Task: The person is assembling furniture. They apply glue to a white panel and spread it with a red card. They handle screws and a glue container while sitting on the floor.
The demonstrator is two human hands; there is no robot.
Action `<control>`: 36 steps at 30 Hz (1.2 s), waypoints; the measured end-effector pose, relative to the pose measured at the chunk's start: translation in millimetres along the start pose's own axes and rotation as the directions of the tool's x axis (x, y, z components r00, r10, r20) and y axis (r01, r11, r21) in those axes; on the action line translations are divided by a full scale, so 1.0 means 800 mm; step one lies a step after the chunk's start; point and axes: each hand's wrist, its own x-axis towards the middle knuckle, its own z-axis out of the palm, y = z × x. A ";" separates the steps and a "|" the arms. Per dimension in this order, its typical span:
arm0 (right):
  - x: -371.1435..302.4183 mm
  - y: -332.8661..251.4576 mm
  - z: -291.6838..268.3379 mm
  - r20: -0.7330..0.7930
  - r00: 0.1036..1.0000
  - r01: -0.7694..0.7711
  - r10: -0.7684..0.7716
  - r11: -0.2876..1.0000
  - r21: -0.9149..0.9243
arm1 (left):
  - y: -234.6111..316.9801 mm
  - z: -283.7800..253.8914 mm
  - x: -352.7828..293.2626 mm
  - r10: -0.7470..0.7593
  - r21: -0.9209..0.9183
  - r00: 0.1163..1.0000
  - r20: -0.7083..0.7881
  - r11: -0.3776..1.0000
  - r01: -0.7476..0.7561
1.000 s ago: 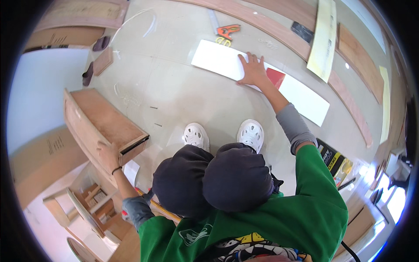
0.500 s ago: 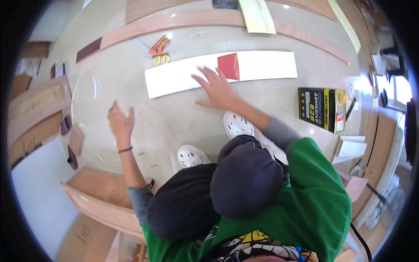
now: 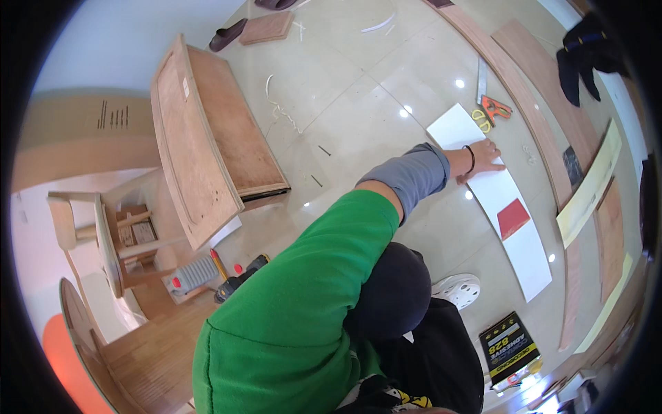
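Note:
A long white board (image 3: 531, 265) lies on the tiled floor, with a red rectangular piece (image 3: 512, 219) flat across its middle. My left hand (image 3: 483, 159), a dark band at its wrist, spans the board near its far end. Its thumb is at one long edge and its fingers are curled at the other. Just beyond the hand are yellow-handled scissors (image 3: 481, 121) and an orange-handled tool (image 3: 495, 107). My right hand is out of view.
A black and yellow tin (image 3: 510, 348) is by my white shoe (image 3: 456, 291). Long wooden strips (image 3: 545, 131) and a pale yellow strip (image 3: 590, 183) lie to the right. Left are a wooden drawer-like box (image 3: 231, 124), a power drill (image 3: 241, 278) and loose screws (image 3: 324, 150).
My view has swung left, bringing the wooden box and drill into sight. My left hand has gone from the air onto the white board; my right hand has left the view.

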 end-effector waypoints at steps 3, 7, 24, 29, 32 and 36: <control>-0.001 0.011 -0.045 0.194 0.979 -0.096 0.060 0.979 0.179 | 0.013 0.018 -0.026 -0.043 -0.015 0.997 -0.062 0.999 0.042; -0.024 0.049 -0.123 0.246 0.954 -0.267 0.173 0.863 0.429 | 0.018 0.023 -0.031 -0.115 -0.078 0.992 -0.044 0.991 0.112; -0.102 -0.006 -0.469 0.312 0.822 -0.403 0.477 0.099 0.910 | -0.171 -0.152 -0.587 -0.618 -0.507 -0.021 -0.786 0.624 0.595; -0.113 0.014 -0.485 0.350 0.845 -0.402 0.404 0.050 0.914 | -0.191 -0.108 -0.694 -0.729 -0.322 0.002 -0.684 0.305 0.896; -0.120 0.016 -0.499 0.468 0.813 -0.529 0.347 0.103 0.842 | -0.151 -0.078 -0.692 -0.797 -0.256 0.021 -0.603 0.219 0.942; -0.175 0.015 -0.465 0.565 0.758 -0.616 0.326 0.072 0.785 | -0.131 -0.066 -0.677 -0.834 -0.188 0.075 -0.547 0.210 0.959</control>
